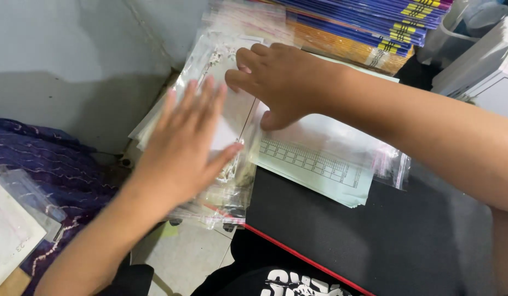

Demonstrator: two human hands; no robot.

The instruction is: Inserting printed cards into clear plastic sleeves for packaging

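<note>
Left hand (185,145) flat, fingers spread, pressing on stack of clear plastic sleeves (210,71) by the grey wall (73,49). Right hand (281,79) open, fingertips on the sleeve's top edge, thumb on the pale green forms (319,159). Forms overhang the black counter (385,235). Striped booklets (374,27) crowd behind; purple cloth (51,159) left.

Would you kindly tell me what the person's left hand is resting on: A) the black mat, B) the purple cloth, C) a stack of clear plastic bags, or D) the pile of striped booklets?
C: the left hand lies flat, fingers spread, on the stack of clear plastic bags, while the right hand reaches over the same bags beside the printed sheets.
</note>
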